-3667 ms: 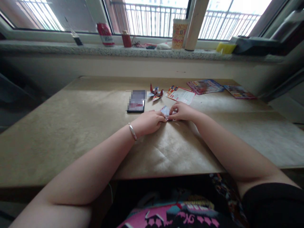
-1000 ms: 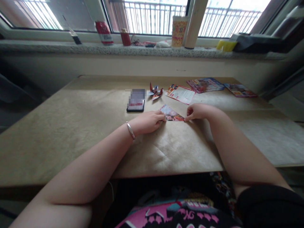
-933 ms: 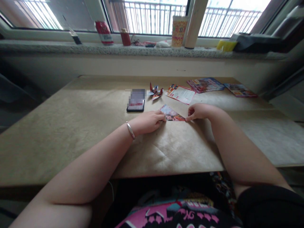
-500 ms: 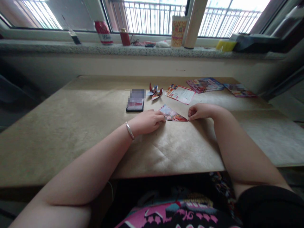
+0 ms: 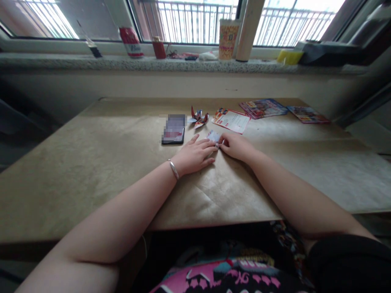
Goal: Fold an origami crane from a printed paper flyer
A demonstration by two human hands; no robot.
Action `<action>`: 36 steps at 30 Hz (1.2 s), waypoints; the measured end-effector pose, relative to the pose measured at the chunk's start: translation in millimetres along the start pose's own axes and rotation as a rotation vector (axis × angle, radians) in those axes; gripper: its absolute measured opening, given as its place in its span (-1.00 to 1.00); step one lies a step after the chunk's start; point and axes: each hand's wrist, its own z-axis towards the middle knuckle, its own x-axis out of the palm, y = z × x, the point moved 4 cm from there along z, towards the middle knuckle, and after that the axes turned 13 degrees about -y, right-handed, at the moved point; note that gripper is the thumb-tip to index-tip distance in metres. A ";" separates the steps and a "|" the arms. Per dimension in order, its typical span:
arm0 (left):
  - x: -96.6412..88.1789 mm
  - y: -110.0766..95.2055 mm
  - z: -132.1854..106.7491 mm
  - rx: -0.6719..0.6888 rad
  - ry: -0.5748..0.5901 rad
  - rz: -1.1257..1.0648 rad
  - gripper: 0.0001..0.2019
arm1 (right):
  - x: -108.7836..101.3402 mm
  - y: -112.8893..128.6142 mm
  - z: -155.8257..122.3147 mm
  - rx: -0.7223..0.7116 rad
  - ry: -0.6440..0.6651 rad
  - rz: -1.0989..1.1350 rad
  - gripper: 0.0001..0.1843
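Observation:
A folded sheet of printed paper (image 5: 214, 135) lies on the table, mostly covered by my hands. My left hand (image 5: 198, 154), with a silver bangle at the wrist, rests flat with its fingers spread over the paper's left side. At the paper's right side, my right hand (image 5: 233, 144) pinches its edge between thumb and forefinger, close to my left fingertips. Just behind stand folded paper figures (image 5: 199, 118) in red and blue. A phone (image 5: 173, 130) lies to the left of them, its screen blurred.
Printed cards (image 5: 232, 121) lie behind my right hand. Farther right are a stack of colourful leaflets (image 5: 263, 108) and another leaflet (image 5: 308, 115). On the windowsill (image 5: 183, 64) stand a red can (image 5: 131, 42), a red bottle (image 5: 159, 48) and a patterned cup (image 5: 228, 39).
My right hand has moved left, bringing the paper's right corner over towards my left hand. My left hand has shifted slightly right and spread its fingers. Less of the paper shows.

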 end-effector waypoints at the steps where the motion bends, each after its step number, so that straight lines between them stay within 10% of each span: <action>1: -0.2 -0.3 0.6 -0.002 0.001 -0.002 -0.55 | 1.1 2.1 -0.4 -0.004 -0.013 -0.036 -0.79; 21: -9.5 0.7 -4.9 0.038 -0.139 0.156 -0.55 | -5.4 10.0 -6.4 -0.443 -0.098 0.046 -0.77; 36: -7.2 -5.5 -0.7 -0.191 -0.084 0.114 -0.62 | 0.7 2.8 -2.6 -0.349 -0.060 0.151 -0.78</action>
